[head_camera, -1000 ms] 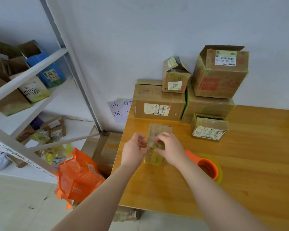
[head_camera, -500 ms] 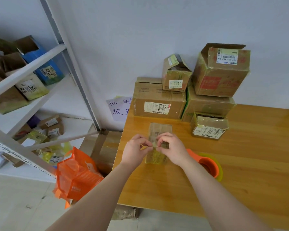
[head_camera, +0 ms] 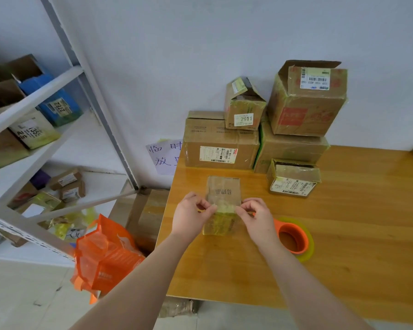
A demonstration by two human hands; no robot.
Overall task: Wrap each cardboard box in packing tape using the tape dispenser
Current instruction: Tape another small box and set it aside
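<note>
Left hand [head_camera: 191, 216] and right hand [head_camera: 256, 216] are being spread from the middle of the box [head_camera: 223, 190] to its sides on the table [head_camera: 343, 270], each grip pinching tape [head_camera: 224, 207] that is being pressed down; wrapping seems nearly done here, the dispenser [head_camera: 293, 239] being left aside.

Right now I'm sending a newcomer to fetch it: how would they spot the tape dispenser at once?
Start at the wooden table against the wall. The dispenser lies on it just right of the right hand that pinches the small box, nearer than the stacked boxes. It alone is a round orange ring wrapped in yellowish tape; everything near it is brown cardboard.
</note>
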